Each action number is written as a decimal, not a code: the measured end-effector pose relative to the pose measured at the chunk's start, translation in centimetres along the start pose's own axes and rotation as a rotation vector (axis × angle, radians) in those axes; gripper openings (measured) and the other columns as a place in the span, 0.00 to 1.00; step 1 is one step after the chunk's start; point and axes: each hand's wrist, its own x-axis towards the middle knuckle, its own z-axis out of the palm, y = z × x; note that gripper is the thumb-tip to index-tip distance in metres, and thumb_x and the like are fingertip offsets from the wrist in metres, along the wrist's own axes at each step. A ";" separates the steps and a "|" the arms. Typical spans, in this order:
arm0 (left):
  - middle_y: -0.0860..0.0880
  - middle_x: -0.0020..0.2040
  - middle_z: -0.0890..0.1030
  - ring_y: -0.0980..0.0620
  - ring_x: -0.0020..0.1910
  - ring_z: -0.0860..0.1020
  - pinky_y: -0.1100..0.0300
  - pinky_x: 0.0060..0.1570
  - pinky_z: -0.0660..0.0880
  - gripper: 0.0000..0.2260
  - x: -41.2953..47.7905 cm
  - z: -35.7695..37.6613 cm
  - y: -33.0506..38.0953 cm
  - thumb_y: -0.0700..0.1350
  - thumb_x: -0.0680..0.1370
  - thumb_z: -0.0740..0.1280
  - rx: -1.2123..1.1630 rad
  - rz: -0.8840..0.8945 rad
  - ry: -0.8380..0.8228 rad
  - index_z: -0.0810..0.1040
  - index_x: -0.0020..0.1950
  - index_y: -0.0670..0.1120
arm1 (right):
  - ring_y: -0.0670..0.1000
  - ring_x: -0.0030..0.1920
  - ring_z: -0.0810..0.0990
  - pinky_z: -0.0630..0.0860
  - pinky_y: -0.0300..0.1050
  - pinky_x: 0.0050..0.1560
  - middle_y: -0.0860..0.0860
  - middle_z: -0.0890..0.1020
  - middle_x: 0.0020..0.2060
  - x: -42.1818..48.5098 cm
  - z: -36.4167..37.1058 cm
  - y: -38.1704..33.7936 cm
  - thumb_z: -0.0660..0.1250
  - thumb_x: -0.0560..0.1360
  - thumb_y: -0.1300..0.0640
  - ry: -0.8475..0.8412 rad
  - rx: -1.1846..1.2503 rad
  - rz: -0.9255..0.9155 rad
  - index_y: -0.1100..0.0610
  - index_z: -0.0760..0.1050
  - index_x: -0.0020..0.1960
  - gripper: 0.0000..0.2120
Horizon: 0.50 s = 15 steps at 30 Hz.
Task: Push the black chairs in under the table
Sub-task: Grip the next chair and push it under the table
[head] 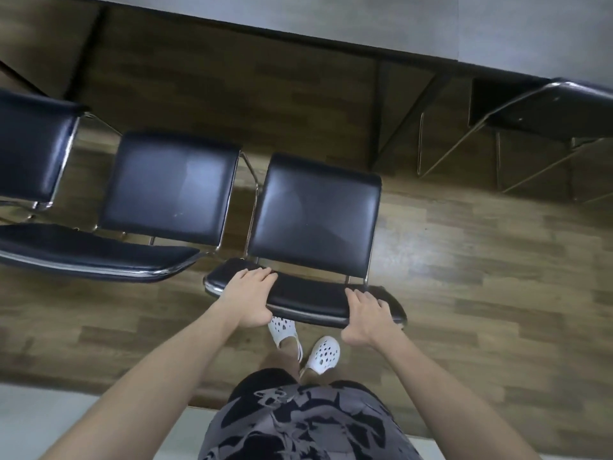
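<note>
A black chair (315, 220) with a chrome frame stands right in front of me, its seat facing the grey table (365, 21) and well short of the table's edge. My left hand (248, 297) grips the left end of its backrest (308, 298). My right hand (366, 318) grips the right end. A second black chair (169, 187) stands just to its left, and a third (30, 144) is farther left. A fourth black chair (544, 107) at the right sits partly under the table.
Black table legs (381, 111) come down to the wooden floor (481, 260) between the chair I hold and the right chair. My feet in white clogs (323, 355) stand just behind the backrest. A pale floor strip (66, 419) lies behind me.
</note>
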 end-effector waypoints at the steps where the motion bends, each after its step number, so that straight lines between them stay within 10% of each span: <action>1: 0.48 0.79 0.57 0.49 0.77 0.55 0.51 0.77 0.50 0.39 0.0 0.3 0.2 0.54 0.69 0.63 0.017 0.002 -0.010 0.55 0.79 0.47 | 0.54 0.76 0.55 0.52 0.55 0.75 0.51 0.58 0.77 -0.1 0.4 0.3 0.63 0.65 0.50 0.028 -0.007 0.000 0.55 0.49 0.79 0.45; 11: 0.46 0.75 0.65 0.46 0.75 0.61 0.48 0.75 0.54 0.43 0.0 3.2 1.6 0.67 0.67 0.68 0.114 -0.116 0.143 0.62 0.75 0.45 | 0.56 0.70 0.66 0.60 0.53 0.72 0.52 0.69 0.69 0.5 3.2 1.9 0.71 0.69 0.49 0.242 -0.104 -0.056 0.56 0.57 0.74 0.40; 15: 0.49 0.66 0.74 0.46 0.67 0.69 0.51 0.71 0.58 0.29 0.5 3.4 2.2 0.52 0.68 0.72 0.111 -0.194 0.191 0.68 0.66 0.48 | 0.54 0.59 0.73 0.65 0.49 0.65 0.49 0.77 0.55 0.6 3.5 2.2 0.72 0.67 0.60 0.313 -0.123 -0.056 0.54 0.66 0.60 0.24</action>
